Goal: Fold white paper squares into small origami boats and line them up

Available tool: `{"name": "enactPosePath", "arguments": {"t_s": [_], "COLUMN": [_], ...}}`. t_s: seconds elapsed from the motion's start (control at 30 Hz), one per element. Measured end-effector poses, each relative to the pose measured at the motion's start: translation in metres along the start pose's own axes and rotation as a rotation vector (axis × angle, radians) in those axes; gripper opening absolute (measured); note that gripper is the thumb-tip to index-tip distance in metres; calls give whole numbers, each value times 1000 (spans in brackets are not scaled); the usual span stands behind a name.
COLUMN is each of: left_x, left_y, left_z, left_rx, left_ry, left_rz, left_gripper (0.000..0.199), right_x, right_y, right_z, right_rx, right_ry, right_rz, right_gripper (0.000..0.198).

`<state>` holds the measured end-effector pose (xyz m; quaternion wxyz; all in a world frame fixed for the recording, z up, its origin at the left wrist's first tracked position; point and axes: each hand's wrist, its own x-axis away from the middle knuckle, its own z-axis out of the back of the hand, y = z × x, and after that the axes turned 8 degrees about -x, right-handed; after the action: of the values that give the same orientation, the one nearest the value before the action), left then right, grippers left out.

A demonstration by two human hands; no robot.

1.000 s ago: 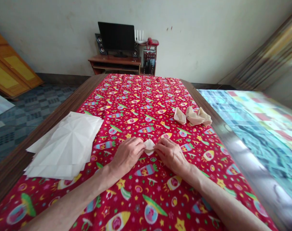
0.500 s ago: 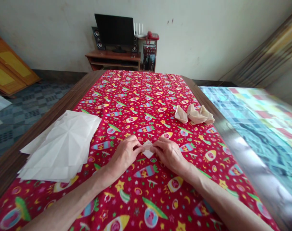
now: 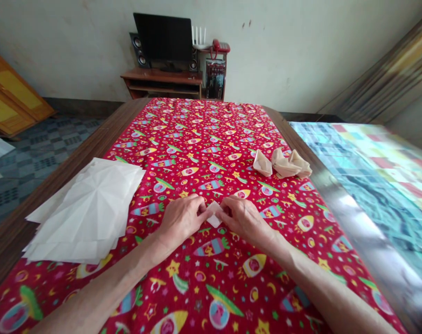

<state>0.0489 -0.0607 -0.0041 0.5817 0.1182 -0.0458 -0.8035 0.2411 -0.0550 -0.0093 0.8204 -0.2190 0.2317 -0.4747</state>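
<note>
A small diamond of folded white paper [image 3: 214, 219] lies on the red patterned cloth [image 3: 211, 153] in front of me. My left hand [image 3: 186, 214] pinches its left side between thumb and fingers. From the other side my right hand [image 3: 241, 215] grips the right edge, fingers curled and pressed together. The fingertips cover parts of the paper, so its exact folds are partly hidden. To the left rests a stack of creased white paper sheets [image 3: 88, 213]. Several folded paper shapes [image 3: 283, 163], cream in colour, stand together on the cloth at the right.
The cloth covers a dark wooden table [image 3: 92, 139]. Behind it, a desk [image 3: 162, 80] holds a monitor [image 3: 163, 39] and speakers; a red telephone [image 3: 220, 45] is beside them. On the right is a surface with a checked cover [image 3: 364, 176]. An orange cabinet [image 3: 16, 93] stands at left.
Both hands stay at the paper; their fingers have shifted slightly inward over it, and the band across its middle is less visible. The view has tilted a little.
</note>
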Motion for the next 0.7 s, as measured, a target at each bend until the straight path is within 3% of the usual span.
{"name": "enactPosePath", "arguments": {"t_s": [0.33,0.5,0.7], "left_x": [10,6,-8], "left_y": [-10,-24,-14], "left_z": [1,0,-1], "left_rx": [-30,160,197], "left_ry": [48,26,30], "left_rz": [5,-60,-66], "left_gripper": [17,4,16], "right_x": [6,12,17], "right_y": [5,3,8], "right_z": [1,1,-5], "right_rx": [-99,-125,-120], "right_ry": [20,63,90], "right_rz": [107,125,158], "right_gripper": [9,12,17]}}
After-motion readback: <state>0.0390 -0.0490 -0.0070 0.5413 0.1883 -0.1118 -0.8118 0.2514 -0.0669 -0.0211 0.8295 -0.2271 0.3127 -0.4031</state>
